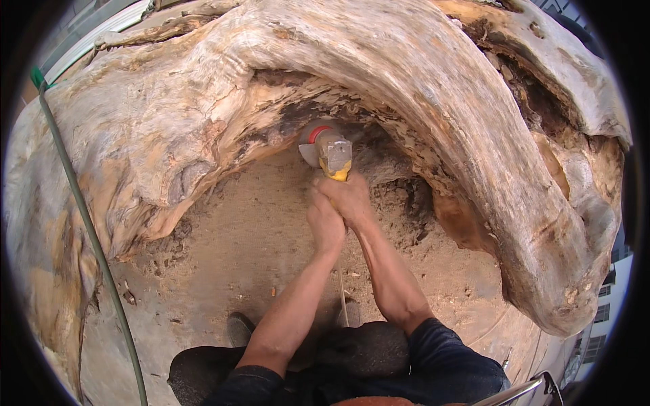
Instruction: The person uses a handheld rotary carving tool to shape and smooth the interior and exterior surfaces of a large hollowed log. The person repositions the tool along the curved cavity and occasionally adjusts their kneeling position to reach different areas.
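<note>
Left hand (326, 223) and right hand (352, 199): clenched around grinder (334, 157), seemingly overlapping where blurred. Best to steady firmly, easing disc (309, 155) lightly along trunk (413, 74) beyond, keeping cord (342, 291) behind.

We get bright, soft daylight that pales the upper face of the big wood piece (406, 74), while shadow darkens its hollow underside. Blur softens the power tool (335, 155) and its disc (309, 154). Our fisheye view bends outlines toward a black, round border.
</note>
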`<state>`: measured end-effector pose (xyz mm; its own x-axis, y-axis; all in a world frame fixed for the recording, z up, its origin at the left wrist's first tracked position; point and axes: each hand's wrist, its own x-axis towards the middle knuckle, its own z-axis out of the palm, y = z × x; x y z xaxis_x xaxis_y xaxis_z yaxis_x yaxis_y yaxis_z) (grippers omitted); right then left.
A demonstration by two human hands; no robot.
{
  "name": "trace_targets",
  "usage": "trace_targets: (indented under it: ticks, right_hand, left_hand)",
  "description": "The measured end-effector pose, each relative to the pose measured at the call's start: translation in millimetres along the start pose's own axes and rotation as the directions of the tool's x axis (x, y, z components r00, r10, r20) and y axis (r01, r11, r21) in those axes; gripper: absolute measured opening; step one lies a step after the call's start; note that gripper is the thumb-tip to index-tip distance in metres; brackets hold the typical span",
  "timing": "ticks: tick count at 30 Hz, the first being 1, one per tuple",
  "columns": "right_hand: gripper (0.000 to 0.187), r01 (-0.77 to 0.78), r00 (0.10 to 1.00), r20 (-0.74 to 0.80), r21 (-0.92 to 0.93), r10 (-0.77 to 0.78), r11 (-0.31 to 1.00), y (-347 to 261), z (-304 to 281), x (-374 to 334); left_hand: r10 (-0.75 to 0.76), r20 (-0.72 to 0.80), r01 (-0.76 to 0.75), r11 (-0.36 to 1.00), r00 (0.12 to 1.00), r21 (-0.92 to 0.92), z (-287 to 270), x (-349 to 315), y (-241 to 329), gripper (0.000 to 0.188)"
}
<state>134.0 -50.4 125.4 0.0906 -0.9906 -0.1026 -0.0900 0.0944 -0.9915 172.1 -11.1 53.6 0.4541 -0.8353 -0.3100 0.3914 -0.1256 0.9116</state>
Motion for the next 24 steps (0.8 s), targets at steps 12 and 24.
trace_targets:
  ticks: [12, 24]
  right_hand:
    - [0.030, -0.043, 0.999, -0.003, 0.129, 0.044, 0.991, 43, -2, 6]
    - [0.045, -0.142, 0.976, 0.178, 0.082, 0.126, 0.986, 27, 3, 11]
  left_hand:
    - [-0.010, -0.014, 0.013, 0.965, 1.000, 0.263, -16, 0, -8, 0.063]
    - [0.143, -0.062, -0.136, 0.986, 0.988, 0.099, -19, 3, 1, 0.057]
